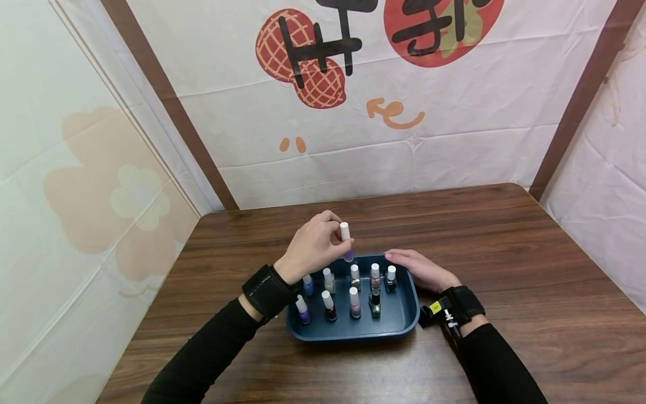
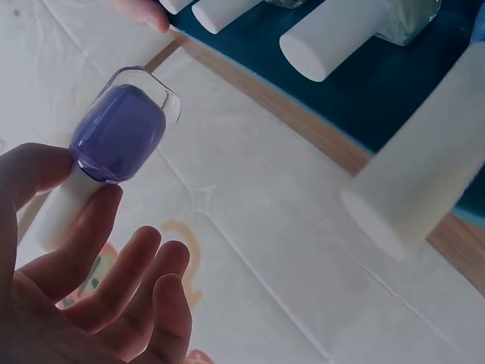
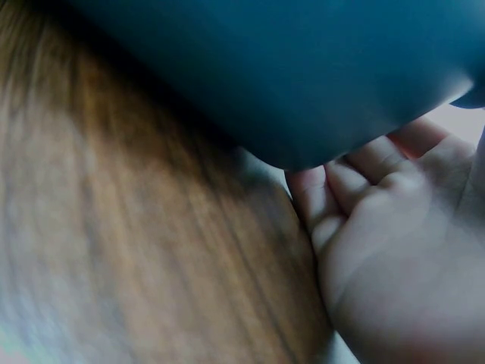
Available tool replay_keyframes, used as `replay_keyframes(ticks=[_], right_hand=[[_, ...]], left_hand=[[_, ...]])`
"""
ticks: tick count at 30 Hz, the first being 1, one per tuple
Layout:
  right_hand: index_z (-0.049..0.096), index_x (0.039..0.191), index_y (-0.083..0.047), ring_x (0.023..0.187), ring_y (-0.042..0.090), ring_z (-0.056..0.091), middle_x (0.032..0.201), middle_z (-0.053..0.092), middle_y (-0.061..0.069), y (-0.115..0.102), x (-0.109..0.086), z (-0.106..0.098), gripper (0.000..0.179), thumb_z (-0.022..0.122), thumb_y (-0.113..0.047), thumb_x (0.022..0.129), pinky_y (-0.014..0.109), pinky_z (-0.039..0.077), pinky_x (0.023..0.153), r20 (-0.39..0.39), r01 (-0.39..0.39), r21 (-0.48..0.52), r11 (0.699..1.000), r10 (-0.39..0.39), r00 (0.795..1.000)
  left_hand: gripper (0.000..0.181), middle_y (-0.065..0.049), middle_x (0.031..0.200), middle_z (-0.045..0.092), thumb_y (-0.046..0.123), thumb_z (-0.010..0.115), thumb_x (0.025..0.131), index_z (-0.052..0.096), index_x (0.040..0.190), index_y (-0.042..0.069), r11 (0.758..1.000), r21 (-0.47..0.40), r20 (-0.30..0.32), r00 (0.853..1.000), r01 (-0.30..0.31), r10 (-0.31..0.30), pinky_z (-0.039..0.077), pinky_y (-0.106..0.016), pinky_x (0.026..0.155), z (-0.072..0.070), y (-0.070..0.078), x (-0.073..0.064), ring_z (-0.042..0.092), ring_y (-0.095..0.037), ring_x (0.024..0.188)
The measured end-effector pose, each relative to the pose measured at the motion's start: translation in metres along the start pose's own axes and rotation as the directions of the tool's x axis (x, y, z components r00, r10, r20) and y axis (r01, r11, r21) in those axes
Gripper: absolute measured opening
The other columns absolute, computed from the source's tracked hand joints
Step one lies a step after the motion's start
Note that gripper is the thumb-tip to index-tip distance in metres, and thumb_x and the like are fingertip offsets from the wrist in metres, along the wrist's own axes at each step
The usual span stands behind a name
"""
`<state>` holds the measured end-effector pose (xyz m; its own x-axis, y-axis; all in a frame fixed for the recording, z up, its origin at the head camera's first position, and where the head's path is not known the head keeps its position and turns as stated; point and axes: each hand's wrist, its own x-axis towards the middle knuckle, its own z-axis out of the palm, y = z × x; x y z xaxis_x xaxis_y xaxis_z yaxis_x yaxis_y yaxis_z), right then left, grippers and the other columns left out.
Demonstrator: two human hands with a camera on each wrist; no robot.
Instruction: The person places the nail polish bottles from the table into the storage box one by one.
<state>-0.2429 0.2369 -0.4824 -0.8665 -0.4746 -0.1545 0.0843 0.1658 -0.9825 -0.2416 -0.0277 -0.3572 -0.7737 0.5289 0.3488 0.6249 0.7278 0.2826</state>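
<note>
Above the far edge of a dark blue tray [image 1: 398, 317], my left hand [image 1: 314, 242] pinches a nail polish bottle [image 1: 345, 230] by its white cap between thumb and fingers. Purple polish shows through the clear glass of this bottle [image 2: 121, 133] in the left wrist view, its base pointing away from the palm. The other fingers are loosely bent. At the tray's far right corner rests my right hand [image 1: 428, 270], fingers along the outside wall. Inside the tray, several polish bottles stand in two rows, among them a lilac one [image 1: 355, 306] and a dark red one [image 1: 330, 308].
A green bottle with a dark cap [image 1: 375, 303] and a black one [image 1: 391, 280] stand toward the tray's right side. The tray sits on a brown wooden table [image 1: 504, 252]. A printed white cloth [image 1: 454, 151] hangs behind the table.
</note>
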Motion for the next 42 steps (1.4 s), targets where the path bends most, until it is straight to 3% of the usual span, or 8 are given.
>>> replay_keyframes(ticks=[10, 25, 34, 42], right_hand=[[0.051, 0.134, -0.001, 0.112, 0.016, 0.056, 0.125, 0.059, 0.010, 0.002, 0.003, 0.000, 0.052, 0.045, -0.041, 0.101, 0.032, 0.047, 0.096, -0.005, 0.009, 0.022, 1.000, -0.009, 1.000], [0.050, 0.135, -0.002, 0.112, 0.016, 0.056, 0.126, 0.059, 0.010, 0.002, 0.002, -0.002, 0.054, 0.045, -0.043, 0.100, 0.033, 0.047, 0.097, 0.015, 0.011, 0.029, 1.000, -0.011, 1.000], [0.052, 0.133, -0.003, 0.111, 0.017, 0.056, 0.123, 0.059, 0.008, 0.003, 0.002, -0.003, 0.051, 0.044, -0.042, 0.101, 0.033, 0.047, 0.094, 0.026, 0.013, 0.035, 0.999, -0.014, 1.000], [0.046, 0.139, -0.002, 0.115, 0.017, 0.054, 0.132, 0.055, 0.013, 0.003, 0.002, -0.003, 0.054, 0.041, -0.041, 0.102, 0.033, 0.046, 0.097, 0.051, 0.036, 0.031, 0.999, -0.037, 0.998]], left_hand=[[0.021, -0.001, 0.098, 0.062, 0.035, 0.070, 0.085, 0.073, 0.083, 0.014, 0.999, 0.019, 0.016, 0.999, -0.036, 0.036, 0.049, -0.023, 0.066, 0.003, 0.005, 0.000, 0.056, -0.011, 0.081], [0.020, -0.001, 0.097, 0.063, 0.034, 0.069, 0.086, 0.073, 0.079, 0.016, 0.995, 0.032, 0.045, 0.995, -0.094, 0.092, 0.048, -0.021, 0.066, 0.000, 0.020, 0.001, 0.056, -0.009, 0.079], [0.020, 0.000, 0.101, 0.064, 0.034, 0.068, 0.086, 0.075, 0.075, 0.018, 0.993, 0.010, 0.072, 0.991, -0.117, 0.116, 0.049, -0.021, 0.069, -0.001, 0.028, 0.000, 0.057, -0.010, 0.088], [0.021, -0.002, 0.103, 0.064, 0.033, 0.069, 0.086, 0.076, 0.079, 0.015, 0.991, 0.019, 0.096, 0.987, -0.131, 0.129, 0.049, -0.021, 0.070, -0.003, 0.037, -0.002, 0.057, -0.012, 0.088]])
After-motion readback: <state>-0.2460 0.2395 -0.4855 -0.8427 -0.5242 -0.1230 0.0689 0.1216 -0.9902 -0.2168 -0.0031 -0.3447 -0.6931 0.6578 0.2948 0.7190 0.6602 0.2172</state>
